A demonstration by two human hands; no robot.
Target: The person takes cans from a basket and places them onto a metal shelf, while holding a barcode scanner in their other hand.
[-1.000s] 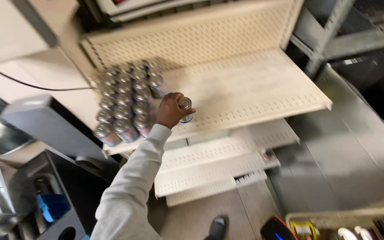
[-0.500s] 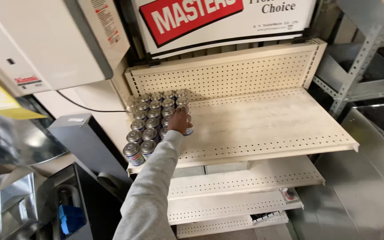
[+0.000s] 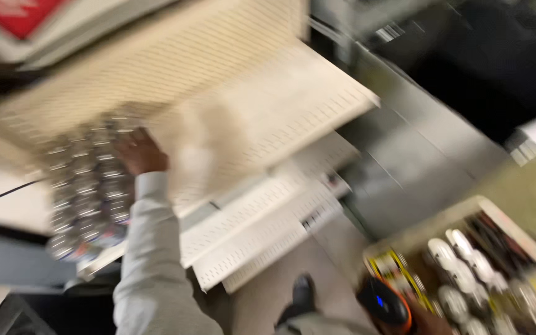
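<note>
cream shelf (image 3: 268, 118) bare rightward to its edge, left hand (image 3: 139, 152) among cans (image 3: 88, 186), grip unclear, right hidden

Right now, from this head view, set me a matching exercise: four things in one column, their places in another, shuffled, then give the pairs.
Things:
1. left hand
2. cans
3. shoe
4. box of white-capped items

Places:
A. on the floor at the bottom middle
B. at the lower right corner
C. massed at the left end of the top shelf
D. at the right edge of the can block, sleeve trailing down

Pairs: 1-D, 2-C, 3-A, 4-B. The picture is blurred, so the hand's grip on any can cannot be judged.
</note>
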